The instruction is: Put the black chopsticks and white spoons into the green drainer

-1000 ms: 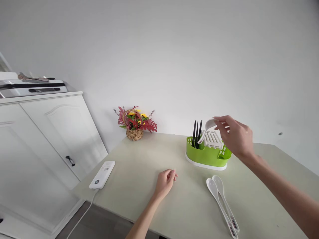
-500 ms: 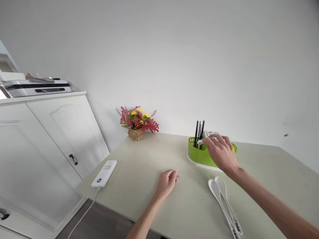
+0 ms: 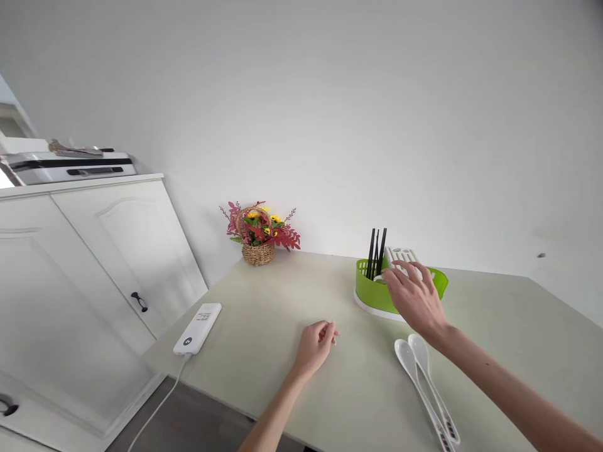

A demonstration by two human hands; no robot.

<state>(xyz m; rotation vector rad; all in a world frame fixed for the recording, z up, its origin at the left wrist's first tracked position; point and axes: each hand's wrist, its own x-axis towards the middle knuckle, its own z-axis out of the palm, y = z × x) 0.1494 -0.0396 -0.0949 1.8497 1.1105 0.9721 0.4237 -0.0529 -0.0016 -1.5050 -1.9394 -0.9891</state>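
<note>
A green cutlery holder (image 3: pixel 368 292) with a white base stands on the pale table (image 3: pixel 277 298), near its far side. Black chopsticks (image 3: pixel 377 247) stand upright in its left compartment, beside a white slotted insert (image 3: pixel 401 255). My right hand (image 3: pixel 417 302) hovers over the holder's front with fingers spread and palm down. A white spoon's end (image 3: pixel 378 279) shows just under the fingertips, inside the holder. Two white spoons (image 3: pixel 423 375) lie side by side on the table, close to my right wrist. My left hand (image 3: pixel 315 344) rests on the table, loosely curled and holding nothing.
A small wicker basket of red and yellow flowers (image 3: pixel 257 233) stands against the wall. A white corded device (image 3: pixel 196 328) lies at the table's left edge. A white cabinet (image 3: pixel 98 263) with an appliance (image 3: pixel 70 165) on top stands to the left.
My right hand carried a white spoon down into the green holder, then let it go and spread its fingers. The left hand has stayed put.
</note>
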